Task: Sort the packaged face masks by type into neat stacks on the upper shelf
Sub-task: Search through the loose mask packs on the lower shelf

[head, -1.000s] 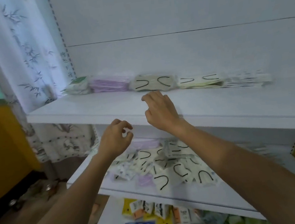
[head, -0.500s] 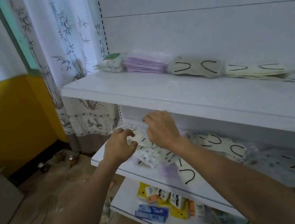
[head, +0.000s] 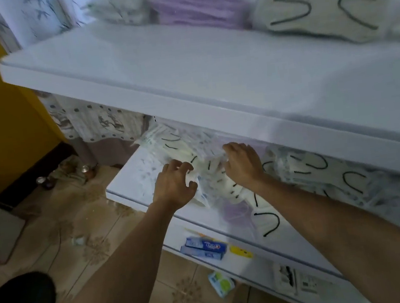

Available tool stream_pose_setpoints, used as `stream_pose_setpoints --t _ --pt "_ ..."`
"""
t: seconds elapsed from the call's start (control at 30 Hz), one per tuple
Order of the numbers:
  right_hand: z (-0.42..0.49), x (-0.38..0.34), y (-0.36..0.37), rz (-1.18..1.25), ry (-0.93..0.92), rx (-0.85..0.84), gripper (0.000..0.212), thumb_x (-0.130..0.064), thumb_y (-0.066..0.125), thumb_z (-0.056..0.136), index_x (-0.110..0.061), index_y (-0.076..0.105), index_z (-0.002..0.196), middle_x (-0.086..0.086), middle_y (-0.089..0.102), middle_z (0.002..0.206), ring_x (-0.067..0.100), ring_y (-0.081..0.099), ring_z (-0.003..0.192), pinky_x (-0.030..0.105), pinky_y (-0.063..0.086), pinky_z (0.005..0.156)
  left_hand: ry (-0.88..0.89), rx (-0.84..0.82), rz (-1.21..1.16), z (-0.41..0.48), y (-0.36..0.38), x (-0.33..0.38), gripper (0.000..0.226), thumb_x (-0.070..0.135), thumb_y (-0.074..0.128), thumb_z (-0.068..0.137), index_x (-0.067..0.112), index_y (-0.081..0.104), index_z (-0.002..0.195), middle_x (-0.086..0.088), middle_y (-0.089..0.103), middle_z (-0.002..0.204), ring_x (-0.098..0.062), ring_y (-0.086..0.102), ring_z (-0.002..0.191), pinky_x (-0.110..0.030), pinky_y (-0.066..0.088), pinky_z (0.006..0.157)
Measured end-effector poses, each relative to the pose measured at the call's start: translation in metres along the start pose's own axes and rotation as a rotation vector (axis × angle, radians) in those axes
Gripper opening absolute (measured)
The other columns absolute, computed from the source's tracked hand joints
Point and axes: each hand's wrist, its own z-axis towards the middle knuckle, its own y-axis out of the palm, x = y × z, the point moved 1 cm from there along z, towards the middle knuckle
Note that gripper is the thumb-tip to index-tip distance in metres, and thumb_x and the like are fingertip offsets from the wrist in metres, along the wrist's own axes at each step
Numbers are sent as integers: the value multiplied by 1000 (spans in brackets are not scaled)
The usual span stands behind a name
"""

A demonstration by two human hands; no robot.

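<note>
Both hands have pushed further into the loose pile of packaged masks (head: 306, 167) on the middle shelf (head: 132, 183) since half a second ago. Left hand (head: 175, 183) lies on the pile's near edge with fingers curled; right hand (head: 242, 163) digs in knuckles up. Blur hides whether either actually grips a packet, so I cannot tell. On the upper shelf (head: 184, 72) three stacks show plainly: a white stack (head: 120, 7), a purple stack (head: 196, 10) and a beige stack (head: 320, 13) with black ear loops, touching side by side. On the bottom shelf lie two blue toothpaste boxes (head: 204, 247) beside one yellow item (head: 241, 252).
</note>
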Motion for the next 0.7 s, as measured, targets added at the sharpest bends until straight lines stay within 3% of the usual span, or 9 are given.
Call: stream_pose_setpoints --t 0.37,0.43,0.53,0.6,0.7 --pt "12 44 59 -75 174 -172 40 -14 50 84 -6 50 123 14 53 125 34 48 117 42 42 94 113 -130 -57 42 63 -8 49 22 60 83 17 49 131 -10 45 134 -26 43 122 -36 43 96" --pt "11 43 71 -29 240 -249 56 -33 58 84 -12 39 133 13 42 136 33 40 125 45 39 100 120 -188 -67 46 71 -6 54 22 59 85 18 44 136 -10 43 136 -26 43 123 -35 42 97" --pt "9 41 88 18 328 -424 98 -60 66 74 -18 16 146 15 14 152 35 18 140 50 25 110 72 -298 -168 49 91 -2 55 19 59 85 18 41 138 -12 43 133 -27 48 119 -34 45 96" --pt "7 41 98 -34 330 -480 110 -66 66 70 -16 6 148 17 5 154 37 9 142 53 21 111 23 -331 -242 48 105 0 53 16 57 86 14 41 136 -15 45 130 -29 52 115 -35 45 96" --pt "7 40 109 -95 317 -508 112 -64 66 71 -13 2 149 20 1 154 39 3 142 56 21 110 -53 -311 -327 43 122 1 48 14 54 88 13 43 135 -20 51 124 -32 54 111 -37 45 95"
